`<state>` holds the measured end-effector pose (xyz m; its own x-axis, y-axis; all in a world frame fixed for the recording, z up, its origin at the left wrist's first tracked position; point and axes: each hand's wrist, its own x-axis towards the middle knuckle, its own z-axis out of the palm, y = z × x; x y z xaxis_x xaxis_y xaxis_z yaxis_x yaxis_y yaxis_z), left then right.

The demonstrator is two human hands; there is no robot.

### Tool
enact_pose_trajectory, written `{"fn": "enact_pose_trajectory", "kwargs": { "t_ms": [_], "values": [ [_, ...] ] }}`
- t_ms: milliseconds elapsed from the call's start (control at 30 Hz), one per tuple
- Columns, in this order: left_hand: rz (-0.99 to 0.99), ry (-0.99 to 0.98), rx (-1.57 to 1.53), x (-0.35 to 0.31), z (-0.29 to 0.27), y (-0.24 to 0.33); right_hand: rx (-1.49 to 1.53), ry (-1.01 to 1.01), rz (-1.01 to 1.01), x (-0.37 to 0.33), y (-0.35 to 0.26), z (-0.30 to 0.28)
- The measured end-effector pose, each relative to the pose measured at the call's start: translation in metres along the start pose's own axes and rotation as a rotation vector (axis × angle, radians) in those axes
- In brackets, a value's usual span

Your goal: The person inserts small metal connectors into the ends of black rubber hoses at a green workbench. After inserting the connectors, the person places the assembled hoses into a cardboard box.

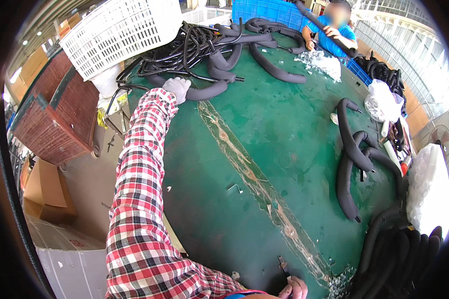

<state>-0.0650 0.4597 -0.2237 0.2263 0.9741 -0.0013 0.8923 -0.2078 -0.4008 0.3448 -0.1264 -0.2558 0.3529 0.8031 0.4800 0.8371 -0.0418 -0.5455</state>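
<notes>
My left arm, in a red, black and white checked sleeve, reaches to the far left of the green table [284, 134]. There my left hand [177, 89], in a pale glove, is closed on a black foam-covered tube [208, 92], a curved piece lying at the edge of a pile. My right hand [296, 288] shows only in part at the near edge, its fingers closed around a small dark tool with a metal end [283, 265]. The tool's exact kind is not clear.
Bundled thin black tubes [177, 50] lie beside a white plastic crate [124, 32]. More foam-covered tubes [351, 159] lie at the right, above a dark stack [399, 259]. Clear tape [254, 174] crosses the table. A person [334, 32] in blue holds a tube at the far side.
</notes>
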Motion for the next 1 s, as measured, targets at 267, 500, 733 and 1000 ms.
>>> {"fn": "enact_pose_trajectory", "kwargs": {
  "t_ms": [267,500,733,1000],
  "values": [
    [0.042,0.23,-0.205,0.039,-0.092,0.117,0.045,-0.062,0.177,0.0,-0.001,0.001],
    [0.318,0.088,-0.399,-0.005,-0.152,0.199,0.067,-0.067,0.143,0.005,-0.002,-0.008],
    [0.613,0.497,-0.559,-0.171,-0.266,0.184,0.055,0.122,0.129,-0.001,-0.009,0.002],
    [1.174,0.664,-0.899,-0.432,-0.272,0.124,1.395,-0.052,0.319,0.007,-0.081,-0.023]
  ]
}}
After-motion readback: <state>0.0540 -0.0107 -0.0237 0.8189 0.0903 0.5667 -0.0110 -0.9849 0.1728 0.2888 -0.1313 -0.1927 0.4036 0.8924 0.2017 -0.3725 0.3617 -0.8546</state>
